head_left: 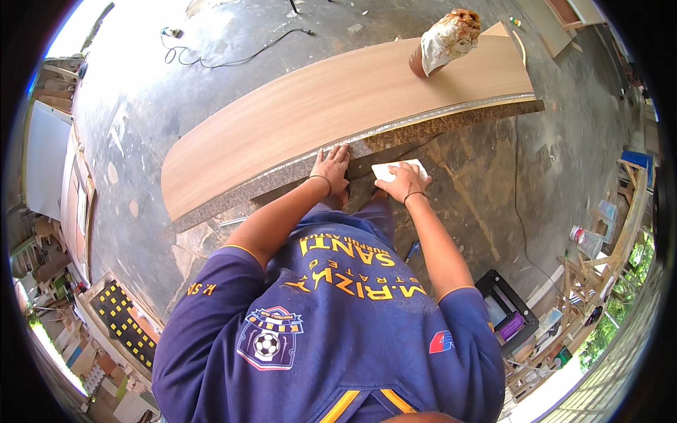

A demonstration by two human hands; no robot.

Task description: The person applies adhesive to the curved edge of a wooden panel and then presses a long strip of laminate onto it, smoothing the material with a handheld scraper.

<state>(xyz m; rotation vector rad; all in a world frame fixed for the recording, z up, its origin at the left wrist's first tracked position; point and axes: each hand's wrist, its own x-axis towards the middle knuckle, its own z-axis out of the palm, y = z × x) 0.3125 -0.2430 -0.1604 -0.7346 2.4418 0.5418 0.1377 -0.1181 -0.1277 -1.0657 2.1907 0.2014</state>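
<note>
Two bare hands work at the near edge of a long wooden board point(338, 106) that lies on the concrete floor point(493, 183). The board has a light wood-pattern face, and along its near side runs a thin pale strip above a dark speckled edge point(282, 173).

The left hand point(331, 168) lies flat, fingers spread and pointing away from the person, pressing on this edge of the board. It holds nothing; the fingers are apart and rest on the surface. The right hand point(403, 182) is just beside it, on the floor side of the edge, and its fingers are closed over a small white block point(398, 169), which looks like a sanding or rubbing pad. The block touches the ground or the low side of the board; I cannot tell which, because the hand covers it.

As I judge it, the step in hand is the rubbing or smoothing of the board's edge: one hand keeps the board steady while the other has the pad. The next move would need the pad brought up against the edge and moved along it with even pressure, and the flat hand must hold firm so the board does not slide.

At the far end of the board stands a brown can point(441, 46) covered with a dirty cloth, well apart from both hands. A black cable point(233, 60) lies on the floor beyond the board.
</note>
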